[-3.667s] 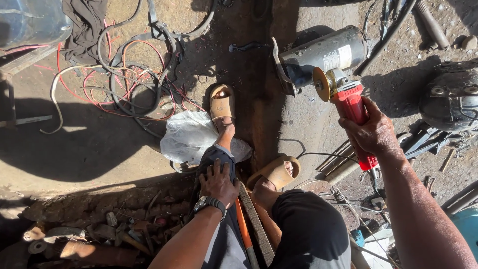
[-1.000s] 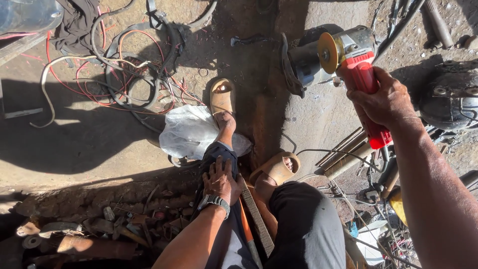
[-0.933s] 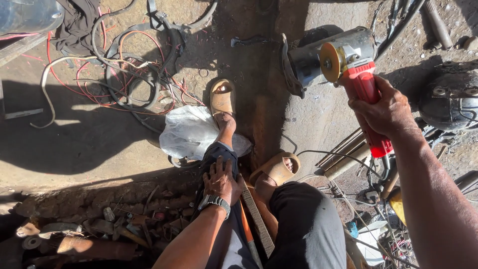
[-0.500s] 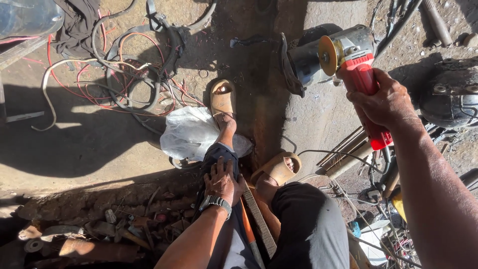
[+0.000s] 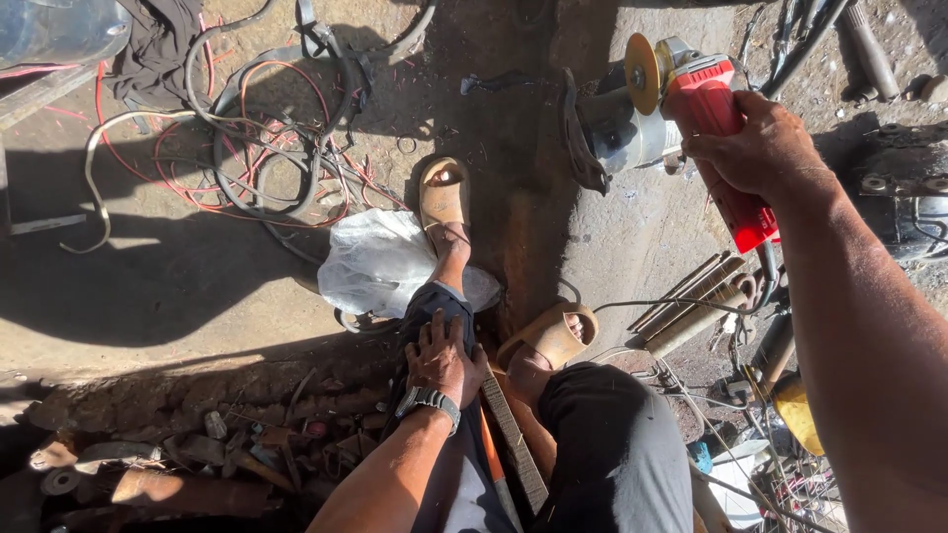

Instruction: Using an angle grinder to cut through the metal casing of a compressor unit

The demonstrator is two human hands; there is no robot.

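Raised nearer since earlier, the red angle grinder (image 5: 713, 128) pointed its disc away, right hand (image 5: 755, 148) fingers wrapped around it, left hand (image 5: 444, 360) splayed on the knee.

1. Left hand (image 5: 443, 360): bare, with a dark wristwatch (image 5: 427, 402) on the wrist.
2. Right hand (image 5: 765, 148): bare, forearm unsleeved.
3. Dark trousers (image 5: 602, 444).
4. Tan slide sandals (image 5: 443, 194) on both feet.

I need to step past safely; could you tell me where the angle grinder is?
The red angle grinder is upper right, in the right hand, above a grey motor.
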